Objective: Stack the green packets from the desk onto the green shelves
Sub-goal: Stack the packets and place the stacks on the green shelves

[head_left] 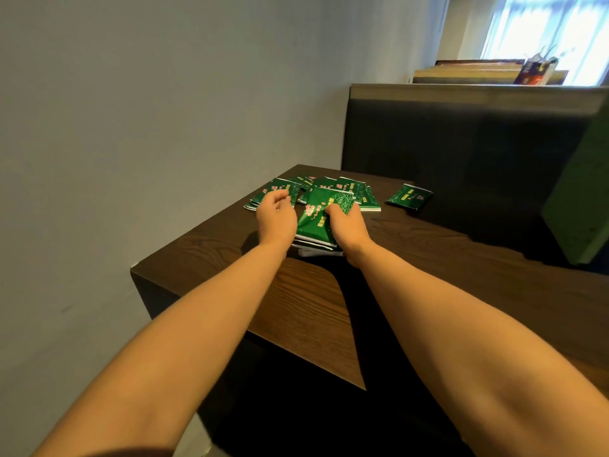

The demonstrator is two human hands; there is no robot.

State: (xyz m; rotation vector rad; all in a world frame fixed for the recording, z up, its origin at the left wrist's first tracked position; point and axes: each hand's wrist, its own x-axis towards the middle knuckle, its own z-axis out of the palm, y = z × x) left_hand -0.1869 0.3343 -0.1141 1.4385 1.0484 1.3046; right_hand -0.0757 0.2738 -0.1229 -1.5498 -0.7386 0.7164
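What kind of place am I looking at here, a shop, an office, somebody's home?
Hard to say for sure. It looks like an indoor seating or study corner: a dark wood-grain desk against a plain wall, a dark partition behind it, and books lined up by a window.

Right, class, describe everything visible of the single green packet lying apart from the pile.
The single green packet is a flat, glossy, dark green rectangular sachet with pale print and a lighter edge. It lies skewed on the dark wooden desk, right of the pile, near the dark partition. Only the desk touches it.
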